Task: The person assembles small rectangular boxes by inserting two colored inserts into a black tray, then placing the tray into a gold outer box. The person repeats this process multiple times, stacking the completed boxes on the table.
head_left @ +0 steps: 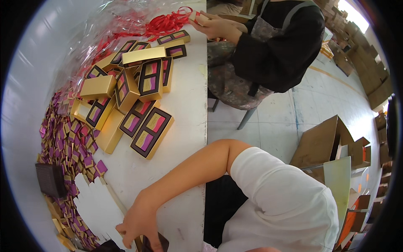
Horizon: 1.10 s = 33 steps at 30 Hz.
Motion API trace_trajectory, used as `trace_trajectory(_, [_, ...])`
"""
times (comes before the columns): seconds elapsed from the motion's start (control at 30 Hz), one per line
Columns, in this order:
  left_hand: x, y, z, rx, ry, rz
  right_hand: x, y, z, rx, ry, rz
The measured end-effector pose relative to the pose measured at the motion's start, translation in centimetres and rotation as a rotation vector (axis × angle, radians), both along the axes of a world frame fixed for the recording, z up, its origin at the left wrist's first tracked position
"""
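My right hand reaches over the white table at the lower edge, its bare forearm coming out of a white sleeve. Its fingers are closed around a small gold box with a dark brown insert; the lower part is cut off by the picture's edge. Beside the hand lies a white flat piece with a ragged-looking outline. Farther up the table is a heap of gold boxes, many with dark inserts holding purple, pink and gold wrapped pieces. My left hand is out of view.
Many small purple and gold wrapped pieces cover the table's far side, with a dark brown tray stack among them. Clear plastic and red ribbons lie at the top. A co-worker sits alongside, hands raised. Cardboard boxes stand on the floor.
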State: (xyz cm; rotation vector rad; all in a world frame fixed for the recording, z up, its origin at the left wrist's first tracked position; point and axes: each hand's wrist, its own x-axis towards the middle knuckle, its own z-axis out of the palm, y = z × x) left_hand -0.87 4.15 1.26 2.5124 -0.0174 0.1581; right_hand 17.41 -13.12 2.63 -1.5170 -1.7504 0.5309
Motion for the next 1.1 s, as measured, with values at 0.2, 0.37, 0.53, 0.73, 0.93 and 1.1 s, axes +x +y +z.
trace_trajectory(0.2, [-0.8, 0.2, -1.0, -0.138, -0.038, 0.030, -1.5, 2.6, -3.2, 0.060, -0.432, -0.056])
trace_trajectory(0.37, [-1.4, 0.5, -1.5, -0.201, -0.073, 0.097, -2.0, 3.7, -4.0, 0.250, -0.268, -0.160])
trace_trajectory(0.53, [-1.7, 0.6, -1.8, -0.275, -0.103, 0.123, -3.9, 2.8, -3.4, 0.602, -0.369, -0.255])
trace_trajectory(0.73, [-1.8, -0.3, -0.9, -0.307, -0.090, 0.194, -4.7, 2.2, -3.0, 0.643, -0.599, -0.236])
trace_trajectory(0.93, [-1.2, -0.8, 0.3, -0.109, -0.142, 0.149, -3.9, 1.5, -1.9, 0.462, -0.639, -0.183])
trace_trajectory(1.1, [-2.9, 2.5, -3.1, -0.292, -0.062, 0.029, -1.6, -0.1, 0.7, 0.043, -0.552, -0.017])
